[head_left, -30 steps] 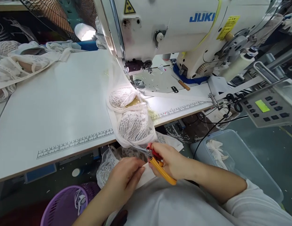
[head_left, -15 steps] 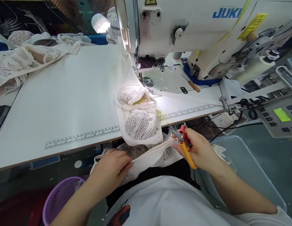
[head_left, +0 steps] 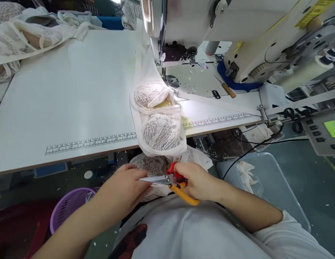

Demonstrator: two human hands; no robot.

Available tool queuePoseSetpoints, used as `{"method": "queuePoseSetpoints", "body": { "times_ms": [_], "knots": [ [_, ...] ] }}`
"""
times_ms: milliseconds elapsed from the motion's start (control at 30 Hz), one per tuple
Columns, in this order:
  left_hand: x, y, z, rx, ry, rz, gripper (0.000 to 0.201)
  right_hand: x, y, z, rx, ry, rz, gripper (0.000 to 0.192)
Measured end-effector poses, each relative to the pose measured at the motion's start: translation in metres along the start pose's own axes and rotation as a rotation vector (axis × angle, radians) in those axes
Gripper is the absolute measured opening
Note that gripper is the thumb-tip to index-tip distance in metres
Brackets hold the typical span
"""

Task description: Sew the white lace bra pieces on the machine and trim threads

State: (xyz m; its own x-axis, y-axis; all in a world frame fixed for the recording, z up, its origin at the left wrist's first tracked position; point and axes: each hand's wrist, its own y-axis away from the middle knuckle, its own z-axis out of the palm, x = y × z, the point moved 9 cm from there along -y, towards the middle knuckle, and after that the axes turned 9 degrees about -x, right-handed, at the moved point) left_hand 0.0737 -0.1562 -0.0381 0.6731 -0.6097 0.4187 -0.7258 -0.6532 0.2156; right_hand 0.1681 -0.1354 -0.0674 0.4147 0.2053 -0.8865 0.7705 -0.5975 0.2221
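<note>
At nine o'clock in the view, a pile of white lace garments [head_left: 24, 32] lay on the far left corner of the white sewing table [head_left: 70, 90]. At seven o'clock, below the table edge, a purple basket [head_left: 67, 207] stood on the floor. A printed ruler strip [head_left: 89, 144] ran along the table's near edge.

The left hand [head_left: 124, 189] was at six o'clock, below the table edge, fingers pinched closed on white lace fabric [head_left: 153, 169] held in the lap. The lace bra piece [head_left: 160, 122] hung from the needle area over the table's front edge at centre, its lower cup draping down to the fabric at the hands.

Just right of the left hand, the right hand [head_left: 197, 180] was clenched around thread snips [head_left: 170, 180] with red and yellow handles. The steel blades pointed toward nine o'clock, their tips touching or just at the left fingers. Whether the blades were closed on thread could not be told.

At twelve o'clock stood the white sewing machine [head_left: 237, 28], with the presser foot area behind the bra piece. At one o'clock a wooden-handled tool [head_left: 225, 88] lay on the machine bed. At three o'clock a control panel [head_left: 324, 133] showed a green display. At four o'clock a clear plastic bin [head_left: 264, 180] on the floor held white scraps.
</note>
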Motion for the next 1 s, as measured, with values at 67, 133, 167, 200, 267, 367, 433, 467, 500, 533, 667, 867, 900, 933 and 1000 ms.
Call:
{"method": "queuePoseSetpoints", "body": {
  "times_ms": [67, 133, 167, 200, 267, 367, 433, 467, 500, 533, 667, 867, 900, 933, 1000],
  "knots": [
    [-0.011, 0.014, -0.002, 0.039, 0.008, -0.02, 0.034, 0.002, 0.005, -0.003, 0.014, -0.024, -0.008, 0.016],
    [-0.022, 0.029, -0.003, 0.052, 0.042, -0.06, 0.03, 0.004, 0.008, -0.006, 0.022, -0.036, -0.01, 0.014],
    [-0.028, 0.035, -0.003, 0.055, 0.067, -0.08, 0.028, 0.005, 0.009, -0.006, 0.022, -0.038, -0.005, 0.013],
    [-0.032, 0.041, -0.004, 0.06, 0.098, -0.095, 0.026, 0.007, 0.009, -0.006, 0.022, -0.041, 0.004, 0.012],
    [-0.039, 0.05, -0.009, 0.101, 0.173, -0.129, 0.024, 0.011, 0.01, -0.006, 0.018, -0.044, 0.033, 0.01],
    [-0.049, 0.056, -0.013, 0.172, 0.297, -0.197, 0.02, 0.017, 0.013, -0.004, 0.017, -0.062, 0.077, 0.012],
    [-0.049, 0.055, -0.016, 0.222, 0.34, -0.202, 0.015, 0.022, 0.016, -0.003, 0.03, -0.058, 0.117, 0.015],
    [-0.047, 0.053, -0.019, 0.25, 0.347, -0.188, 0.015, 0.025, 0.018, -0.002, 0.038, -0.051, 0.142, 0.017],
    [-0.044, 0.051, -0.022, 0.285, 0.35, -0.176, 0.015, 0.028, 0.021, -0.001, 0.044, -0.042, 0.166, 0.019],
    [-0.041, 0.049, -0.025, 0.318, 0.355, -0.173, 0.016, 0.031, 0.024, -0.001, 0.047, -0.033, 0.188, 0.02],
    [-0.03, 0.036, -0.034, 0.438, 0.422, -0.204, 0.013, 0.04, 0.031, 0.0, 0.001, 0.003, 0.251, 0.019],
    [-0.001, 0.005, -0.035, 0.553, 0.453, -0.061, 0.024, 0.016, 0.03, -0.034, 0.196, 0.004, 0.129, 0.016],
    [0.003, 0.001, -0.033, 0.556, 0.45, -0.03, 0.026, 0.008, 0.028, -0.038, 0.233, -0.039, 0.081, 0.016],
    [0.007, -0.003, -0.032, 0.558, 0.452, -0.008, 0.028, 0.001, 0.026, -0.041, 0.255, -0.088, 0.031, 0.016],
    [0.011, -0.009, -0.03, 0.557, 0.473, 0.027, 0.034, -0.011, 0.021, -0.044, 0.264, -0.172, -0.061, 0.016]
  ]
}}
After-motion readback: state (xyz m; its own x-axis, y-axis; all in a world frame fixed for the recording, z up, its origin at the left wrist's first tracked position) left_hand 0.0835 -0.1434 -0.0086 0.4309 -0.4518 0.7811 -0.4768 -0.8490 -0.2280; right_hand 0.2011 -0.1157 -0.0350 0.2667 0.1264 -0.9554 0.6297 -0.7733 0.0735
